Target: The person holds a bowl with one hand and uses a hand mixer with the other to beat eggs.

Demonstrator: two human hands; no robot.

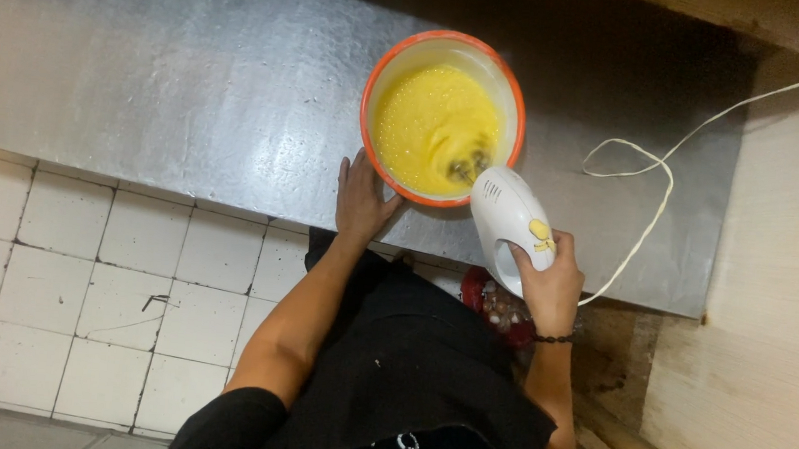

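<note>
The person wears a black top with short sleeves that end above the elbows, leaving both forearms bare. Small pale specks dot the dark cloth at the chest, and a light, broken pattern runs across the cloth at the lower edge of the view. The left hand (361, 198) is bare, with no ring or band showing. A thin dark beaded bracelet (554, 338) circles the wrist of the right hand (549, 286).

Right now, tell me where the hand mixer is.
In the head view, the white hand mixer is right of centre, gripped by the right hand, beaters dipped in the yellow batter of the orange-rimmed bowl.
</note>
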